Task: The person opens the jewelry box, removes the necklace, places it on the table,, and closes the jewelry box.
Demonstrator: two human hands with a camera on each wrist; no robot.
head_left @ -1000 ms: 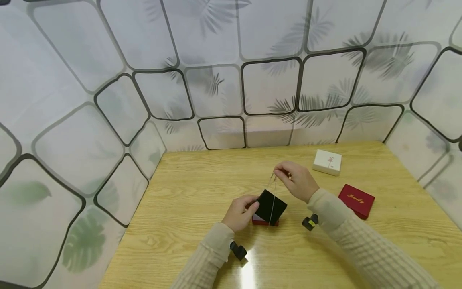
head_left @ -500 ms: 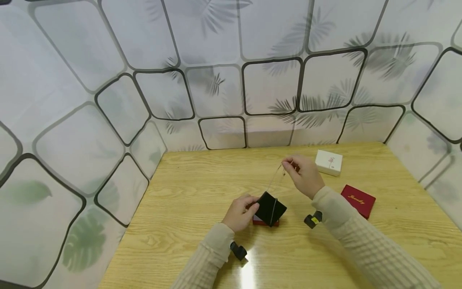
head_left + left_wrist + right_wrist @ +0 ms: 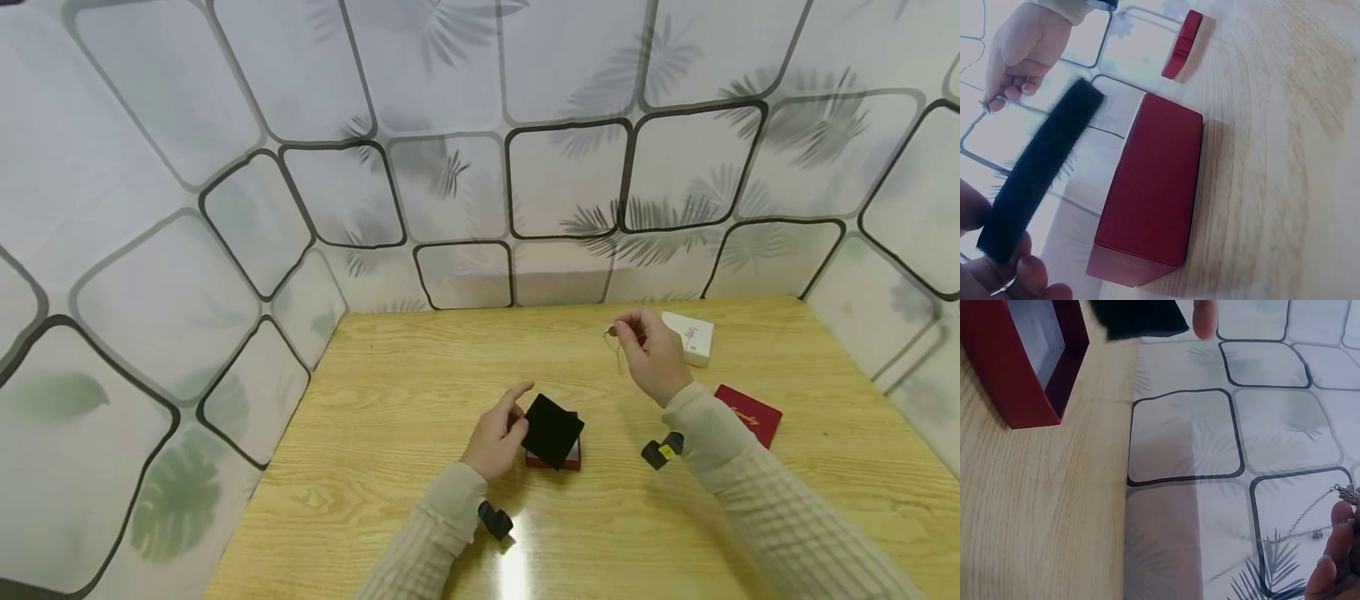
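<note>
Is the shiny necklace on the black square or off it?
Off. The necklace dangles from the right hand, apart from the black square, whose face in the head view is bare.

Pad [image 3: 552, 431] above box [image 3: 1150, 181]; lid [image 3: 752, 415] right; carton [image 3: 698, 340] behind lid

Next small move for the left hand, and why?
Probably lower the black pad toward the open red box: the left hand holds it tilted above the box, and the necklace hangs from the right hand, apart from the pad.
</note>
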